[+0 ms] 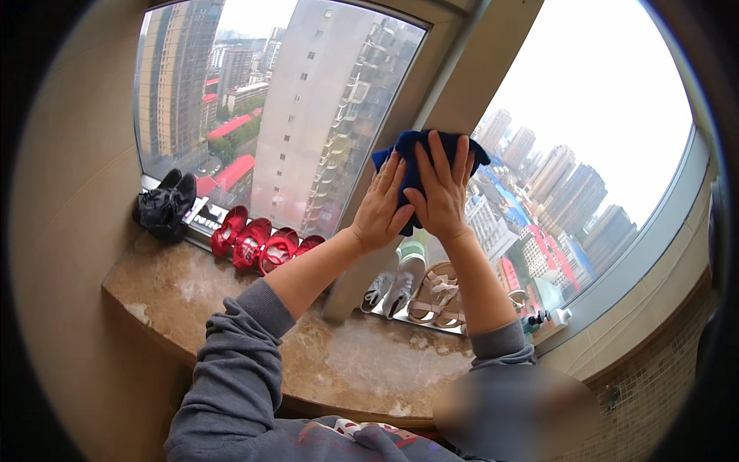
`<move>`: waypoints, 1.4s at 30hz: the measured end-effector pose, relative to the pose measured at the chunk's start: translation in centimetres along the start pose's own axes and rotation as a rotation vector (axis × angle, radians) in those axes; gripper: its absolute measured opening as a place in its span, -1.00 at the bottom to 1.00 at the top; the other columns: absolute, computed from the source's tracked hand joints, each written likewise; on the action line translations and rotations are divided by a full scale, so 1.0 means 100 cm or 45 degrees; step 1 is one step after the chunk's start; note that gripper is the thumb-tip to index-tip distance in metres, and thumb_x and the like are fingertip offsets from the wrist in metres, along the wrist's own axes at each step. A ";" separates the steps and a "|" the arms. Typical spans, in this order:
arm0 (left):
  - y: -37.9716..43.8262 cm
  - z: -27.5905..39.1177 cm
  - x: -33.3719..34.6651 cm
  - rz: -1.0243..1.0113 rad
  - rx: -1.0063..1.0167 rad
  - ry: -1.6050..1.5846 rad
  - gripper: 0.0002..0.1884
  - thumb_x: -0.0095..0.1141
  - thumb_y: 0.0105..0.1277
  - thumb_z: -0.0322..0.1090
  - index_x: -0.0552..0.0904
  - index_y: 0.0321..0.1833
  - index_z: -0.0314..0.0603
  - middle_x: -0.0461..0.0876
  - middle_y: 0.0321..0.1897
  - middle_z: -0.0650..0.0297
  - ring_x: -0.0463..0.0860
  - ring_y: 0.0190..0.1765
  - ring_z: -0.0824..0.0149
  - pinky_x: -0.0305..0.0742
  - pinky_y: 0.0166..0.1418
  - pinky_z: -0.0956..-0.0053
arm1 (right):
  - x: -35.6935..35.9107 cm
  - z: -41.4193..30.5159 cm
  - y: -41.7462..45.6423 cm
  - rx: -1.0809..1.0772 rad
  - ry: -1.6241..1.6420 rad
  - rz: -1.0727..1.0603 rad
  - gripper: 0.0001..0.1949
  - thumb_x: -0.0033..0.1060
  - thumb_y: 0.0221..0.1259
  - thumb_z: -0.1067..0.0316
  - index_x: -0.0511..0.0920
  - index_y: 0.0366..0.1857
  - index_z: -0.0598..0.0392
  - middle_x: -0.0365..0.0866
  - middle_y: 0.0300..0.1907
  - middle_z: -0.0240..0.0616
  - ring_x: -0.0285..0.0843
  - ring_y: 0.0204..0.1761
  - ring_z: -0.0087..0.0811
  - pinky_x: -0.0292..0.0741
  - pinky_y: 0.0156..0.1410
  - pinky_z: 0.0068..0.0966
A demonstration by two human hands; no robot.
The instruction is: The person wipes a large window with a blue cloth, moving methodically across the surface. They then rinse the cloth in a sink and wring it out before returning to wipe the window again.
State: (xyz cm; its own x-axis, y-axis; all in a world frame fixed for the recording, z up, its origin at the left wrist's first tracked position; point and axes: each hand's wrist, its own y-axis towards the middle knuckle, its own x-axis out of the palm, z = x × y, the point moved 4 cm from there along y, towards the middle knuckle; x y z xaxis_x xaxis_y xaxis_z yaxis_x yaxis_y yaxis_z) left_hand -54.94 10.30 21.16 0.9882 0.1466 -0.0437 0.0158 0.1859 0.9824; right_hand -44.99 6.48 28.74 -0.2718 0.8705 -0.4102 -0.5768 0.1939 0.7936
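A dark blue cloth (409, 151) lies bunched against the upright window post (470, 75) between two panes. Both of my hands press on it with fingers stretched upward. My right hand (443, 187) rests flat over the middle of the cloth, its thumb pointing to the left. Beside it, my left hand (378, 205) lies along the cloth's left edge, fingertips on the fabric. The right end of the cloth reaches over the edge of the right pane (600, 86). What lies under the palms is hidden.
On the brown stone sill (398, 358) below, black shoes (167, 208), several red shoes (252, 245), grey-white sneakers (406, 280) and beige sandals (428, 294) lean along the glass. Small bottles (534, 320) stand at the right corner. The left pane (329, 75) shows tall buildings outside.
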 end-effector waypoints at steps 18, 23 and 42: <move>0.044 -0.049 -0.060 -0.189 0.236 0.270 -0.20 -0.21 0.29 0.15 0.15 0.30 -0.56 0.03 0.35 -0.21 -0.13 0.44 -0.22 -0.18 0.39 -0.07 | 0.021 -0.050 0.063 0.141 -0.161 0.061 -0.57 0.21 0.02 0.33 0.49 0.07 0.05 0.16 0.33 -0.16 -0.11 0.41 0.07 -0.05 0.34 0.15; 0.074 -0.065 -0.064 -0.281 0.219 0.224 -0.17 -0.21 0.26 0.23 0.17 0.32 -0.46 -0.02 0.40 -0.12 -0.18 0.45 -0.18 -0.18 0.38 -0.11 | 0.026 -0.042 0.093 0.130 -0.497 0.065 -0.58 0.26 -0.04 0.21 0.54 -0.02 0.05 0.33 0.22 -0.15 0.03 0.38 -0.05 0.01 0.33 0.09; 0.131 -0.067 -0.014 -0.047 0.279 0.194 -0.25 -0.26 0.25 0.29 0.35 0.28 -0.19 0.04 0.43 0.25 -0.12 0.46 -0.01 -0.16 0.40 -0.03 | -0.020 0.007 0.153 -0.296 -0.948 -0.175 -0.80 0.10 -0.05 0.21 0.64 -0.43 0.06 0.57 -0.11 -0.26 0.25 0.22 -0.14 0.02 0.30 0.12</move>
State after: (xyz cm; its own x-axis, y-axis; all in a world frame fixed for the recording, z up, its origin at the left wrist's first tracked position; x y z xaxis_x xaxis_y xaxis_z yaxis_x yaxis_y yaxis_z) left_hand -57.16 19.02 32.93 0.9523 0.2912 -0.0908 0.1006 -0.0187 0.9947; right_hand -52.73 8.04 42.05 0.3530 0.9353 -0.0238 -0.7365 0.2935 0.6095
